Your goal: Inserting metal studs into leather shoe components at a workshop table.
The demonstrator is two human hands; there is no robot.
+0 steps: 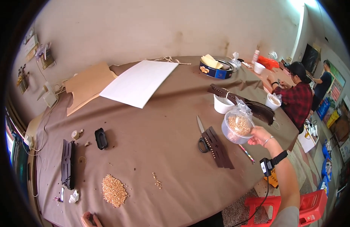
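Note:
My right hand (259, 135) grips the rim of a clear plastic tub (232, 137), holding it tilted above the right part of the table. Inside the tub are many small gold beads (239, 125) and a crumpled clear bag (241, 108). At the near edge, my left hand (91, 219) shows only in part, fingers curled around something dark that I cannot make out. A heap of gold beads (114, 190) lies just beyond it, with a few loose beads (156, 181) to the right. Dark brown slotted strips (217, 149) with gold studs lie beside scissors (202, 140).
A white bowl (222, 104) and more dark strips (258, 109) stand behind the tub. Farther back are a white board (139, 84), brown cardboard (90, 84) and a blue round tin (216, 72). On the left lie a black tray (101, 139) and a dark strip stack (67, 164). Two people work at right.

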